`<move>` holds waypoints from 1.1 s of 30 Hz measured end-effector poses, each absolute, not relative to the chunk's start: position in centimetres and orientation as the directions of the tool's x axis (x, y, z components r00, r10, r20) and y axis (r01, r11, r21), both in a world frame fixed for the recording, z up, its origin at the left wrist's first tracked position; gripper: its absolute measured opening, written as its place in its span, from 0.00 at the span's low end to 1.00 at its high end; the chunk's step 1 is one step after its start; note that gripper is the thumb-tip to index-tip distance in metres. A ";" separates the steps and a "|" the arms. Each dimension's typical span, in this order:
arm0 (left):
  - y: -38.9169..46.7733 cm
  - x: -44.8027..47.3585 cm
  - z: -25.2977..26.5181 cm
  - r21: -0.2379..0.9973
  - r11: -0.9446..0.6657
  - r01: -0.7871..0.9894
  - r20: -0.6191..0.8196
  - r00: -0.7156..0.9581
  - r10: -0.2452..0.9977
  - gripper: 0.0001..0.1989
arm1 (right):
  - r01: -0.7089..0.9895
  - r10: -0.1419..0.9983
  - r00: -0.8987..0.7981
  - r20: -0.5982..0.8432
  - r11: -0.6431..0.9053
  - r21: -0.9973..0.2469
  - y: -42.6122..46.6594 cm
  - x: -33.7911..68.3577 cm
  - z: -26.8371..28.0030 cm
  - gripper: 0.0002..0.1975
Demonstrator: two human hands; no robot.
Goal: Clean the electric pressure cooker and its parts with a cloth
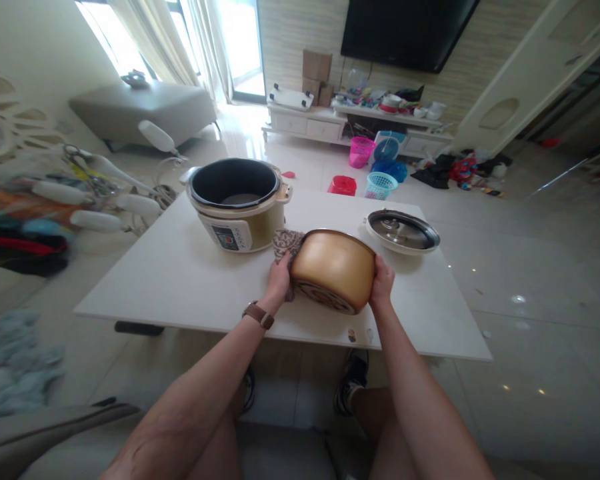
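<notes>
Between my hands is a gold inner pot [335,270], tilted so that part of its underside faces me. My left hand [279,279] is closed around a brown patterned cloth [286,244], which lies against the pot's left side. On the pot's right side, my right hand [381,280] grips the wall near the rim. The pressure cooker body [245,227] stands on the table to the left, its top uncovered and its dark inside showing. To the right rests the cooker lid [403,232], its inner side facing up. The pot's inside is hidden from me.
These things are on a white table [180,287] with two small stickers near its front edge. Beyond it, a pink basket [361,152], a light blue basket [380,185] and a red bin [342,185] stand on the floor. A lamp with several white shades [97,221] is at left.
</notes>
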State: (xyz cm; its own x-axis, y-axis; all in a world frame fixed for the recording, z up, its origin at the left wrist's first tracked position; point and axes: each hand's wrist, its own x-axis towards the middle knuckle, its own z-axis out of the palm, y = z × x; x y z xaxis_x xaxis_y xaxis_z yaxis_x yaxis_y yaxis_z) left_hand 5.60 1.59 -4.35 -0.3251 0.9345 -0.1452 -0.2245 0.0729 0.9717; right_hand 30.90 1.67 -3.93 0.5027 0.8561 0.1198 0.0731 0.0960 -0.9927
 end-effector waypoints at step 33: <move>-3.5 8.5 -1.3 0.720 -0.589 0.368 0.645 -0.040 0.763 0.22 | -0.139 0.750 0.657 -0.082 0.013 -0.990 1.1 28.0 -1.3 0.33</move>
State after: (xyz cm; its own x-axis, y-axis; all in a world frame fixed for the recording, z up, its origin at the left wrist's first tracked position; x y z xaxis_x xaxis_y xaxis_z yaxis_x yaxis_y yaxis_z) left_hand 8.50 -3.50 -1.31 -0.0399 0.7632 0.6449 0.3676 -0.5889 0.7198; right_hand 27.99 1.12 -1.26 0.6568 0.7496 -0.0820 -0.1390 0.0134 -0.9902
